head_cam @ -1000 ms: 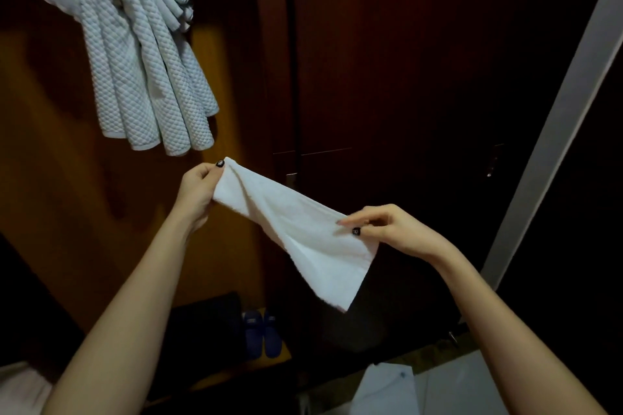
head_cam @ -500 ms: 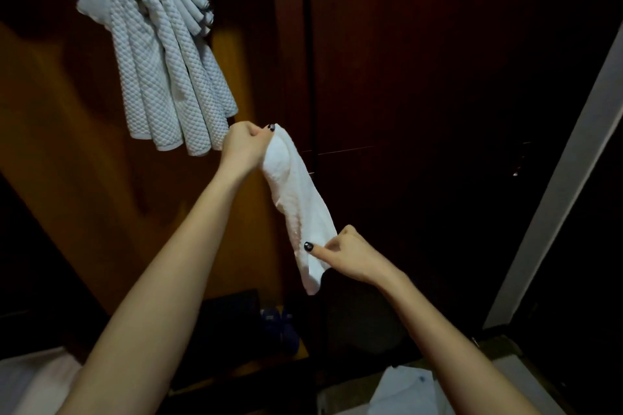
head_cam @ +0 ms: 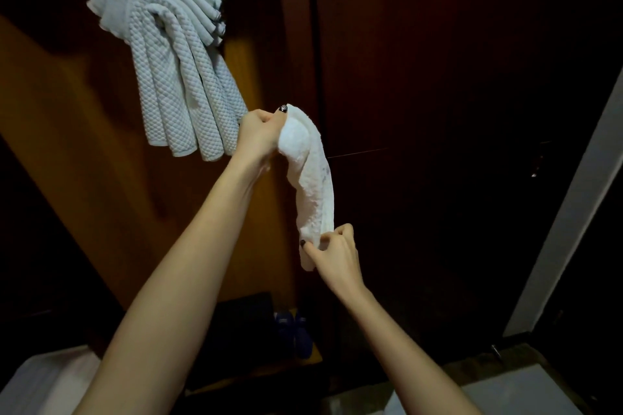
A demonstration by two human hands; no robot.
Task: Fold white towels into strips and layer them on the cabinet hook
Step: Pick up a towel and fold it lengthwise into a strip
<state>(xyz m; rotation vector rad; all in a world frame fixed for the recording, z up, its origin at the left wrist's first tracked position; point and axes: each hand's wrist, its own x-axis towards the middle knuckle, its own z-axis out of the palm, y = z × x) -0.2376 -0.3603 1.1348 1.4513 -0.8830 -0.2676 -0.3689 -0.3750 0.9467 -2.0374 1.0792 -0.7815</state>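
A white towel (head_cam: 313,185) hangs as a narrow folded strip between my two hands, in front of the dark cabinet. My left hand (head_cam: 261,135) grips its upper end, just right of the hanging towels. My right hand (head_cam: 332,251) pinches the lower end, with a short tip of cloth dangling below the fingers. Several folded white waffle-weave towels (head_cam: 175,54) are layered in a fan over the cabinet hook at the upper left. The hook itself is hidden under them.
Dark wooden cabinet doors (head_cam: 455,111) fill the right half. A lit wooden panel (head_cam: 84,162) stands behind the hung towels. A pair of blue shoes (head_cam: 296,333) sits low in the cabinet. White cloth (head_cam: 43,381) lies at the bottom left, and a pale door frame (head_cam: 573,212) runs up the right.
The towel has gone from a spread sheet held sideways to a narrow vertical strip. My left hand rose toward the hung towels; my right hand dropped below it, onto the strip's lower end.
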